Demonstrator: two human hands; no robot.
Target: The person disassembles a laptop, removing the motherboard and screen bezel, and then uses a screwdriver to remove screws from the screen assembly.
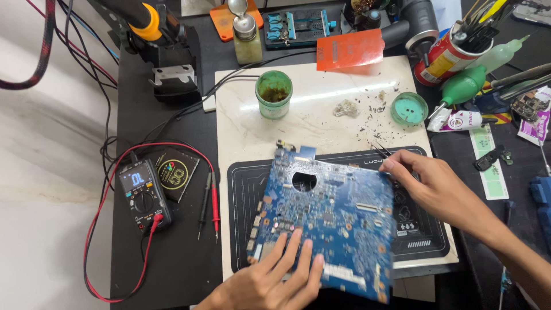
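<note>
Left hand (274, 281) fingers (294, 244) spread flat, pressed on the near edge of the blue circuit board (327, 221); looks like they pin it so it can't slide. Right hand (439, 189) fingers pressed together, pinching dark tweezers (381, 150) at the board's far right corner, tips pointing away from the board. Board lies tilted on the black work mat (427, 238), round cutout towards the far side; its near right corner overhangs the mat, blurred. The mat sits on a pale marble slab (321, 109), likely as a heat-safe base. Beyond the board: green open jar (274, 93) of brown paste, its green lid (409, 109) off to the board's far right, debris between. Left of the board: multimeter (142, 194), probes (209, 204) parked alongside.
</note>
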